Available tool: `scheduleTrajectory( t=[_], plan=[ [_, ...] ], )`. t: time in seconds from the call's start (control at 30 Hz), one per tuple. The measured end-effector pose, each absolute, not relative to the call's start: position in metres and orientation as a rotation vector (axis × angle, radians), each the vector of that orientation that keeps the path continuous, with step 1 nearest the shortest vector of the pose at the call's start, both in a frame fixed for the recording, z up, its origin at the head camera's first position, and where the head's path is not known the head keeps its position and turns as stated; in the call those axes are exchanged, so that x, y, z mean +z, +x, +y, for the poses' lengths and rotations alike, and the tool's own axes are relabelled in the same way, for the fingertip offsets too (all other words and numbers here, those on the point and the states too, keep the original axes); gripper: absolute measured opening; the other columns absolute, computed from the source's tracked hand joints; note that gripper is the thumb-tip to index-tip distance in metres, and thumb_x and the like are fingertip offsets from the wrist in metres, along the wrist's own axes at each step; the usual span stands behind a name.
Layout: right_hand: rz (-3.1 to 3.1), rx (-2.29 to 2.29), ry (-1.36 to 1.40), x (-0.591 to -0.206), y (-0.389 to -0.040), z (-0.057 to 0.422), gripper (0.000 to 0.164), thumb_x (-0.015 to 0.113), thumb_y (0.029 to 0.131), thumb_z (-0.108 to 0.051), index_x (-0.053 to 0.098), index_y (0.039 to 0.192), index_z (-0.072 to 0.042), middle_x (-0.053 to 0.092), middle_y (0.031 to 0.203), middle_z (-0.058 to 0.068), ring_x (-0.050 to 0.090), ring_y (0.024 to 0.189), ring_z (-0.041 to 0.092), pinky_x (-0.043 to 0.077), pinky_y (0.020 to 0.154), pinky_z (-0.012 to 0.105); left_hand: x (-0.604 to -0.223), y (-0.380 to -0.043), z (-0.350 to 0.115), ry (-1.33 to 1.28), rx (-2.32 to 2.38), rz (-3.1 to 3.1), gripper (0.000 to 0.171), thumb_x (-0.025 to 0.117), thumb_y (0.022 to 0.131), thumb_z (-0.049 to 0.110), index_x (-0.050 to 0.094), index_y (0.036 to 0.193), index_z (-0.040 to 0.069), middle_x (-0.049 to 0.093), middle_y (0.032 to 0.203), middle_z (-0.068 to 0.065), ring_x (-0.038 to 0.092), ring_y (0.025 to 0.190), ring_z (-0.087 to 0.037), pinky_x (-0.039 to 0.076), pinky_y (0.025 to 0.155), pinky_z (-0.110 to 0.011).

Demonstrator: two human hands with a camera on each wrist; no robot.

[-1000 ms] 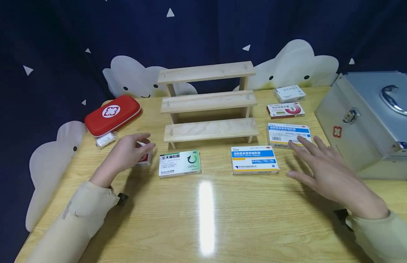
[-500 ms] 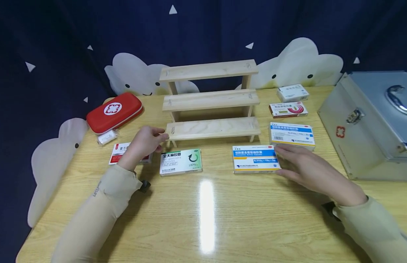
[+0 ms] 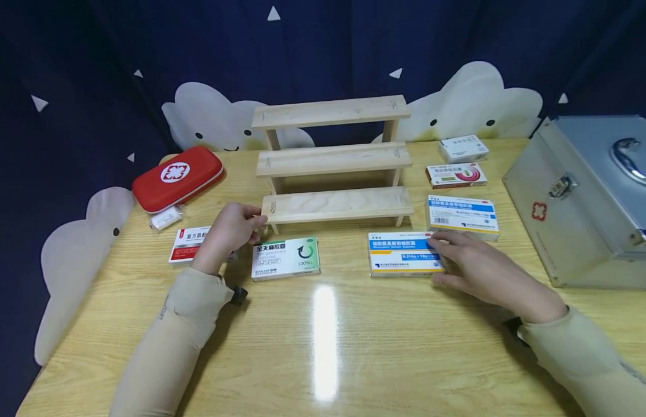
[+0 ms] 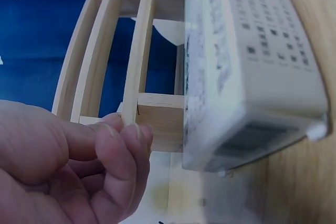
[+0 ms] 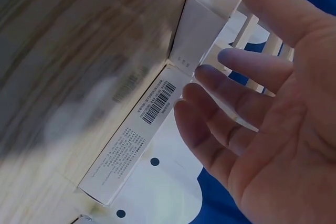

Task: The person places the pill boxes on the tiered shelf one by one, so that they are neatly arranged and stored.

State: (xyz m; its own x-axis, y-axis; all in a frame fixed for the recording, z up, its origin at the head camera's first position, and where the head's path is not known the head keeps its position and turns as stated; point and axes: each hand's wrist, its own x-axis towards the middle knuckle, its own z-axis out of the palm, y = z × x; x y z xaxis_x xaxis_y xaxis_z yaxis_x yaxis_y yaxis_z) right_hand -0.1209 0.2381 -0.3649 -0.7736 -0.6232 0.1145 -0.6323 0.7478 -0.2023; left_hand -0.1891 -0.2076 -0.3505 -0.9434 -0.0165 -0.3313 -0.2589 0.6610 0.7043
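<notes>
Thumb and fingers of the left hand (image 3: 230,230) pinch the left end of the lowest shelf (image 3: 337,204) of a three-tier wooden rack (image 3: 332,160). The rack stands to the right of these fingers and beyond them, its two upper shelves rising behind the pinched one. In the left wrist view the shelf's end sits between the thumb and the curled fingertips.

Just right of the left fingers and nearer the person, a green box (image 3: 285,259) lies flat on the wooden table (image 3: 270,347), apart from the fingertips. A red-and-white box (image 3: 187,244) lies to the left of the fingers, partly hidden by the hand. Farther off, up and to the left of them, lie a red case (image 3: 177,179) and, beside its near edge, a white packet (image 3: 166,218).

The fingers of the right hand (image 3: 484,269) are spread and loosely bent around the right end of a blue box (image 3: 401,255); I cannot tell whether they touch it. Just beyond these fingers lies a second blue box (image 3: 460,214), then a pink-marked box (image 3: 456,175), then a white box (image 3: 463,149) farthest from them. To the right of the right fingers, well apart, stands a metal case (image 3: 583,191). Beyond both hands hangs a dark blue curtain (image 3: 323,52).
</notes>
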Motion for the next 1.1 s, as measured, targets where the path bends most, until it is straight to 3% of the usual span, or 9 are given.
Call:
scheduleTrajectory(
  t=[0.4,0.67,1.1],
  plan=[
    [-2.909,0.3,1.026,-0.367,-0.127,0.235,0.074,0.087,0.076,-0.028,0.056,0.135,0.006,0.05,0.136,0.027,0.046,0.125,0.046,0.031,0.104,0.064,-0.349,-0.186,-0.206,-0.192,1.16,2.592,0.032,0.058,0.102,0.02,0.061,0.128,0.002,0.065,0.104,-0.016,0.06,0.073,-0.022,0.052,0.071,-0.037],
    [-2.949,0.3,1.026,-0.363,-0.134,0.23,0.082,0.089,0.073,-0.033,0.054,0.134,0.008,0.051,0.129,0.027,0.05,0.114,0.043,0.043,0.094,0.057,-0.349,-0.186,-0.209,-0.192,1.165,2.577,0.032,0.058,0.102,0.02,0.061,0.129,0.002,0.065,0.104,-0.016,0.06,0.073,-0.022,0.052,0.073,-0.038],
    [-3.17,0.19,0.88,-0.354,-0.137,0.216,0.088,0.092,0.066,-0.04,0.056,0.133,0.002,0.052,0.134,0.023,0.047,0.118,0.044,0.04,0.097,0.059,-0.351,-0.189,-0.211,-0.174,1.164,2.581,0.032,0.058,0.102,0.02,0.06,0.128,0.002,0.065,0.101,-0.016,0.06,0.071,-0.021,0.05,0.064,-0.032]
  ],
)
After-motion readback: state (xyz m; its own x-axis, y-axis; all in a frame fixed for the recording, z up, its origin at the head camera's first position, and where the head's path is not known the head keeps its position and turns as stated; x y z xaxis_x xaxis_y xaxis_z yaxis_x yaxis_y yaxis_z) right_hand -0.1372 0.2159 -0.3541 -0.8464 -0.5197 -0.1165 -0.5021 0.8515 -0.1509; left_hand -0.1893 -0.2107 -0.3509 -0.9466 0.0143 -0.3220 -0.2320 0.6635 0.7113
